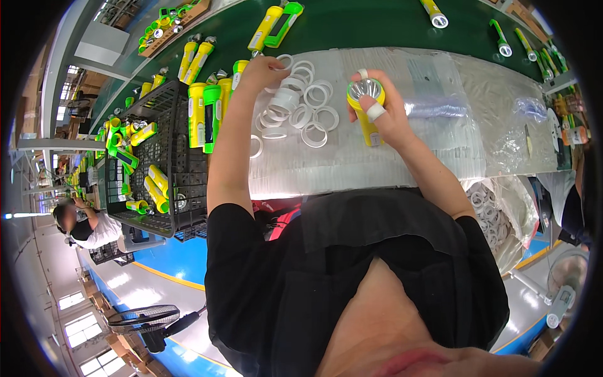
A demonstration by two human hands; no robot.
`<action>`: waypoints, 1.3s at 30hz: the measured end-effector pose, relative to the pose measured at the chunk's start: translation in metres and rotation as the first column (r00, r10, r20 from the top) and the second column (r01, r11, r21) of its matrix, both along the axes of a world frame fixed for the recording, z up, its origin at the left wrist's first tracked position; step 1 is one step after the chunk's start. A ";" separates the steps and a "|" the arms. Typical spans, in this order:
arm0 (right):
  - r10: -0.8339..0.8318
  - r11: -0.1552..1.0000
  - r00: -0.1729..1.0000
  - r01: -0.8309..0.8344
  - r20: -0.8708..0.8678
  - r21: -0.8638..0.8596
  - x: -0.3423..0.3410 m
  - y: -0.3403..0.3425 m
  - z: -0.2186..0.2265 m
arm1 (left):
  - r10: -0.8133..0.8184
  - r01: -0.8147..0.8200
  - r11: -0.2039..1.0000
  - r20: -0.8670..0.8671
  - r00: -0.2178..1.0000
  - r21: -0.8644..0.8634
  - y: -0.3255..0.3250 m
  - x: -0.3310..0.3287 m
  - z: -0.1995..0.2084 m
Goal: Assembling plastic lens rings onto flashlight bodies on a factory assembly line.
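My right hand [384, 110] is wrapped around a yellow flashlight [372, 133], with white bands on the thumb and a finger. The flashlight stands tilted, its shiny reflector [364, 89] facing up and the thumb at its rim. At the far side of a loose pile of white plastic rings [287, 100], my left hand [265, 73] has its fingers bent together at a white ring [286, 61]. The fingertips are partly hidden. Several yellow and green flashlights [196, 116] stand just left of my left forearm.
A black crate [173, 125] holding flashlights is at the left. More flashlights [274, 28] lie on the green bench surface [364, 28] beyond the plastic-covered mat [433, 151]. A bag of white rings [496, 217] sits below at the right. Another person [88, 226] is far left.
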State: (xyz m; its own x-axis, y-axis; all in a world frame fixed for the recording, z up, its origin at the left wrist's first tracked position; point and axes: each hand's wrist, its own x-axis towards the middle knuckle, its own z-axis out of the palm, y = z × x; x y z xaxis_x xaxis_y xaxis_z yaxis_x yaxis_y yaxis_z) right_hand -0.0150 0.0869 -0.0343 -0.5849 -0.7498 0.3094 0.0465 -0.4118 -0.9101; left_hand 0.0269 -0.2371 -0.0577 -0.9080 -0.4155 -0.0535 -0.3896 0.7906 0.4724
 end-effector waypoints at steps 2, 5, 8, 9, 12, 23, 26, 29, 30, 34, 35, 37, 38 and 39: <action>-0.054 0.999 0.998 0.053 -0.020 -0.009 0.000 -0.004 0.000 | 0.042 -0.043 0.998 -0.026 0.999 -0.041 0.011 -0.002 0.013; -0.027 1.000 1.000 0.027 -0.007 0.005 -0.003 -0.009 -0.001 | -0.005 0.041 0.996 -0.426 0.905 0.075 0.033 0.007 0.026; -0.034 0.999 0.999 0.034 -0.019 0.008 -0.004 -0.007 -0.002 | -0.068 0.376 0.864 -0.664 0.745 0.334 0.103 0.030 0.064; -0.034 0.999 0.999 0.034 -0.019 0.008 -0.001 -0.007 0.000 | -0.184 0.434 0.876 -0.685 0.705 0.212 0.122 0.041 0.074; -0.058 0.998 0.991 0.059 -0.119 0.008 0.001 -0.008 -0.003 | -0.332 0.499 0.865 -0.679 0.655 0.059 0.157 0.053 0.083; -0.108 0.988 0.793 0.151 -0.600 0.021 -0.042 0.030 0.017 | -0.431 0.491 0.871 -0.520 0.738 -0.024 0.176 0.051 0.099; -0.061 0.957 0.607 0.261 -0.793 0.127 -0.065 0.051 0.047 | -0.473 0.527 0.847 -0.541 0.696 -0.062 0.189 0.044 0.093; 0.212 0.944 0.453 0.136 -0.866 0.302 -0.071 0.055 0.086 | -0.412 0.529 0.846 -0.548 0.728 0.066 0.208 0.035 0.084; 0.213 0.941 0.456 0.142 -0.864 0.306 -0.070 0.054 0.098 | -0.352 0.503 0.843 -0.512 0.783 0.191 0.213 0.033 0.082; 0.532 0.802 0.240 0.165 -0.812 0.574 -0.070 0.046 0.122 | -0.337 0.512 0.839 -0.561 0.756 0.186 0.219 0.031 0.077; 0.526 0.810 0.251 0.144 -0.813 0.569 -0.068 0.046 0.122 | -0.349 0.521 0.838 -0.576 0.739 0.162 0.218 0.029 0.076; 0.530 0.787 0.292 0.179 -0.796 0.590 -0.066 0.047 0.121 | -0.359 0.530 0.837 -0.592 0.721 0.138 0.218 0.028 0.073; 0.529 0.766 0.332 0.211 -0.781 0.608 -0.064 0.047 0.120 | -0.353 0.525 0.842 -0.607 0.712 0.127 0.218 0.027 0.071; 0.530 0.762 0.335 0.214 -0.779 0.611 -0.062 0.046 0.120 | -0.346 0.520 0.846 -0.621 0.703 0.118 0.219 0.027 0.069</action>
State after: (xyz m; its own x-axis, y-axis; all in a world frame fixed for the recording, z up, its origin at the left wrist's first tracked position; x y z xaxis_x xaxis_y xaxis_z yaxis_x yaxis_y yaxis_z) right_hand -0.0765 0.1334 0.0858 -0.0722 -0.9965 0.0416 -0.9077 0.0484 -0.4168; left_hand 0.0536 -0.0183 0.0111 -0.8809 -0.0154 0.4731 0.3660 0.6118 0.7013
